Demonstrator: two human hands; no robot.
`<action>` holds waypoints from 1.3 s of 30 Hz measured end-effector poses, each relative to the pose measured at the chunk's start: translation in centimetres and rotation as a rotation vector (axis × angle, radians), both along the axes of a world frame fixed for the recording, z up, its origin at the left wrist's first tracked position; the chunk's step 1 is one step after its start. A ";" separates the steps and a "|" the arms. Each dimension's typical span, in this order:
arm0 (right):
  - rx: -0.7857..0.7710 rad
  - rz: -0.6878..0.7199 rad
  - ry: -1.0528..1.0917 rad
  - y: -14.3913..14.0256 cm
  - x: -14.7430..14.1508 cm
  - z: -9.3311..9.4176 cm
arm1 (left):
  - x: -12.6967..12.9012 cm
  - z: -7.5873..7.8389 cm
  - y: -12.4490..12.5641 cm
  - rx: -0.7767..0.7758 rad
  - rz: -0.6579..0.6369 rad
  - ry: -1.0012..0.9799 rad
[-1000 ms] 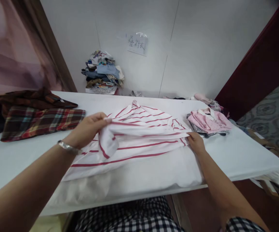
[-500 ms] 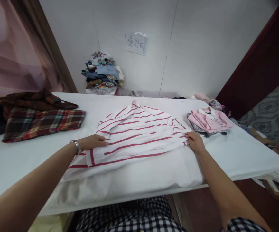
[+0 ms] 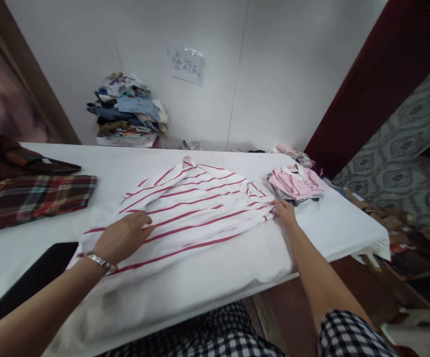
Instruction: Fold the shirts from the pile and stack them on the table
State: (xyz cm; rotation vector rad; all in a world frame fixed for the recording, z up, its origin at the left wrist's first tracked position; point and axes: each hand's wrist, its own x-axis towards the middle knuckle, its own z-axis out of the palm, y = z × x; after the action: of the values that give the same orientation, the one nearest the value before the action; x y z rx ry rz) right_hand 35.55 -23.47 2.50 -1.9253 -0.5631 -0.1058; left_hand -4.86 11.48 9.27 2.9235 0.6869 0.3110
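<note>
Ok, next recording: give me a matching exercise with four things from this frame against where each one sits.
Things:
1. striped shirt
2. plaid shirt
3. pink clothes
4. clothes pile

Places:
A. against the back wall, under the paper sign
B. at the table's left end
C. mid-table, under both hands
D. at the table's right end, beyond the right hand

Pairs: 1-C, 2-B, 3-D, 4-A. The left hand lies flat on the striped shirt; the right hand is at its right edge.
</note>
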 end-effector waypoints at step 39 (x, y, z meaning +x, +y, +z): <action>-0.892 0.502 -0.356 8.0 -7.6 0.6 | 8.4 0.9 9.9 -0.163 0.449 -0.016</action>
State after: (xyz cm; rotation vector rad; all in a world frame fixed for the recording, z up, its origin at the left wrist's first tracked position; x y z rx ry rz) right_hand 27.92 -15.47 3.05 -2.5523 -1.5064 0.1594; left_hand 3.54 21.40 10.14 2.5845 1.2988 0.3007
